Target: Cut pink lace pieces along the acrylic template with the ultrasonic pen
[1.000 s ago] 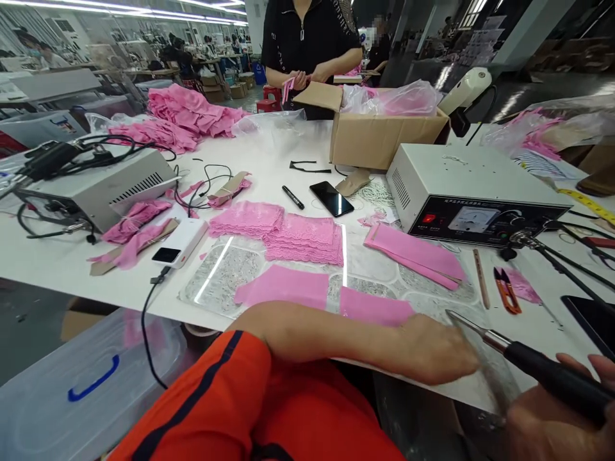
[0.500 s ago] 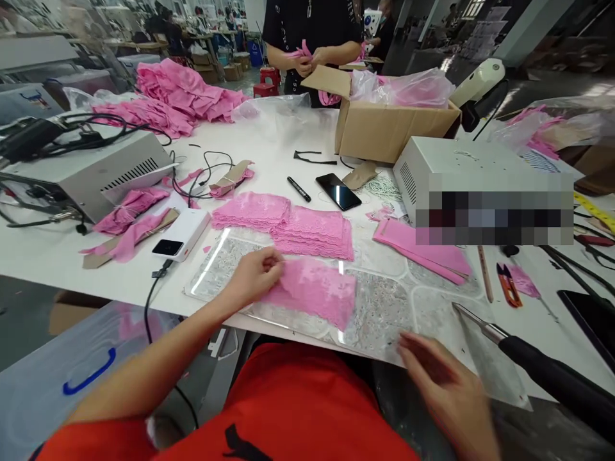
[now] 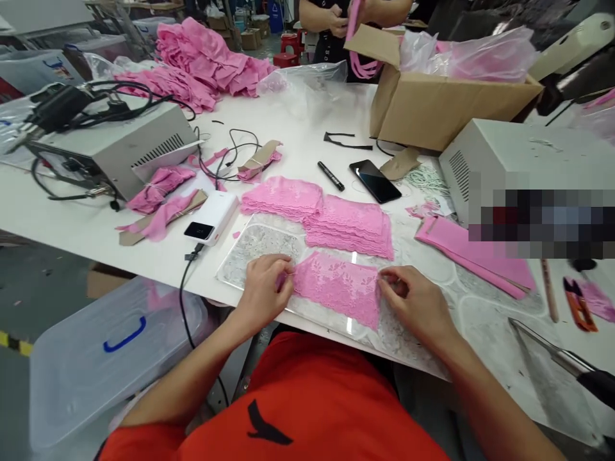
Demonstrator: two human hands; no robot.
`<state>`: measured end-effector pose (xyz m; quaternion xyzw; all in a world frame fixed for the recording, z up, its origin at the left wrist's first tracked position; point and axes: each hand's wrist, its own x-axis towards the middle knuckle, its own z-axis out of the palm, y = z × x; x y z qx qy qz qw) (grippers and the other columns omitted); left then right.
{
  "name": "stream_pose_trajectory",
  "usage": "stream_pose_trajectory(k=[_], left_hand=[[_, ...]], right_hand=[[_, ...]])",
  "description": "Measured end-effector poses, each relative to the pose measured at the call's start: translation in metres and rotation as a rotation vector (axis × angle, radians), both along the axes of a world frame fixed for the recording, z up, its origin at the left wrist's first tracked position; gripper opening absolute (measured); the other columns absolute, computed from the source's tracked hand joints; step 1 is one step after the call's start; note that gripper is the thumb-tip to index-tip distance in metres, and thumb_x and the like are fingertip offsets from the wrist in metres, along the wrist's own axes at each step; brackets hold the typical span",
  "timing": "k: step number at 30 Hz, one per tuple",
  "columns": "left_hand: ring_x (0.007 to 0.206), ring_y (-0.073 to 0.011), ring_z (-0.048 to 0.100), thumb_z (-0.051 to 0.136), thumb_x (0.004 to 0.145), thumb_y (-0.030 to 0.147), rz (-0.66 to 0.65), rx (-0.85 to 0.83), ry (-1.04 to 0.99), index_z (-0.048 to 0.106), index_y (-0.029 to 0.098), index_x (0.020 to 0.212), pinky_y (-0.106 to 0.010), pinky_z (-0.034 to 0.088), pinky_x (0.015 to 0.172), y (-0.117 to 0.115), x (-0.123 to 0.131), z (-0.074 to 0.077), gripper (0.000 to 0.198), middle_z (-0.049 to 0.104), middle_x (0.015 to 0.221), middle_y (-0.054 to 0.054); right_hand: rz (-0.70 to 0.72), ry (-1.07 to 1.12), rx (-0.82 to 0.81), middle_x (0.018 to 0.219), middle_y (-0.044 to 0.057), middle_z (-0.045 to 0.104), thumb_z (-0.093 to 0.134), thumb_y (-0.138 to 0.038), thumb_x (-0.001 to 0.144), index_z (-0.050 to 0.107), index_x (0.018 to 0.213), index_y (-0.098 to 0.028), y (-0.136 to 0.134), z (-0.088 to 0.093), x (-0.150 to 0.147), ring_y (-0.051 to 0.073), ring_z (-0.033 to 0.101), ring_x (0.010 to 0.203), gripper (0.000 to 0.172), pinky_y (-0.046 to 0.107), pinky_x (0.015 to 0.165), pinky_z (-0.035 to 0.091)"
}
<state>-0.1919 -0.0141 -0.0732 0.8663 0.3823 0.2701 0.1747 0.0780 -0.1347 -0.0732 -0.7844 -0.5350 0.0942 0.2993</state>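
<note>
A pink lace piece [image 3: 339,287] lies spread over the clear patterned mat [image 3: 269,238] in front of me. Its left end is pinched between the thumb and fingers of my left hand [image 3: 268,288]. At the opposite end, the closed fingers of my right hand [image 3: 414,301] grip the upper right corner. Just behind it sit two stacks of pink lace pieces, a left stack [image 3: 281,197] and a right stack [image 3: 353,224], their edges touching. A folded pink fabric strip [image 3: 475,256] rests farther right.
A soldering-iron-like tool [image 3: 552,349] lies at the right, near orange snips [image 3: 579,304]. A white power bank [image 3: 216,214], a phone [image 3: 375,180] and a marker [image 3: 331,176] surround the stacks. Behind stands a cardboard box [image 3: 451,109]; a co-worker's hands [image 3: 336,22] hold pink strips.
My right hand has moved in from the mat's right side and taken hold of the lace piece's right end. My left hand keeps its end. The camera view has shifted left and down.
</note>
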Motion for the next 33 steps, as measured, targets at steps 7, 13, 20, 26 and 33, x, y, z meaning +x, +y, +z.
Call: stream_pose_trajectory(k=[7,13,20,26,33], left_hand=[[0.112,-0.0232,0.061,0.05,0.086,0.012,-0.004,0.016,0.012,0.057,0.02,0.087,-0.043,0.039,0.097,-0.006,-0.005,0.0,0.011,0.068,0.113,-0.007],[0.116,-0.0251,0.059,0.051,0.088,0.013,-0.011,0.057,-0.02,0.057,0.021,0.089,-0.045,0.037,0.096,-0.005,-0.007,-0.004,0.01,0.066,0.116,-0.008],[0.118,-0.0248,0.058,0.051,0.088,0.013,-0.005,0.076,-0.018,0.056,0.021,0.089,-0.044,0.038,0.097,-0.007,-0.007,-0.005,0.01,0.066,0.117,-0.008],[0.119,-0.0254,0.058,0.049,0.089,0.012,0.002,0.085,-0.011,0.057,0.02,0.088,-0.045,0.039,0.097,-0.008,-0.008,-0.006,0.011,0.066,0.116,-0.009],[0.12,-0.0264,0.058,0.05,0.089,0.013,0.014,0.098,0.001,0.057,0.02,0.088,-0.046,0.042,0.097,-0.01,-0.011,-0.004,0.01,0.066,0.117,-0.009]], right_hand=[[-0.006,-0.011,-0.027,0.076,0.003,0.067,0.051,-0.041,0.082,0.066,0.08,-0.022,0.006,-0.003,0.001,0.016,0.058,0.062,0.025,0.03,0.058,0.042],[-0.011,-0.022,-0.08,0.078,0.004,0.068,0.052,-0.041,0.081,0.065,0.082,-0.022,0.011,-0.003,0.001,0.017,0.059,0.065,0.023,0.03,0.06,0.042],[-0.028,-0.03,-0.118,0.076,0.004,0.066,0.049,-0.042,0.081,0.063,0.08,-0.023,0.013,0.001,0.003,0.018,0.059,0.066,0.024,0.03,0.06,0.041],[0.024,-0.073,-0.143,0.074,0.003,0.064,0.051,-0.041,0.081,0.061,0.077,-0.023,0.01,0.002,0.005,0.017,0.057,0.063,0.022,0.029,0.055,0.038],[0.077,-0.083,-0.033,0.075,0.003,0.064,0.051,-0.039,0.084,0.061,0.079,-0.022,0.022,-0.002,0.006,0.017,0.059,0.064,0.02,0.03,0.058,0.044]])
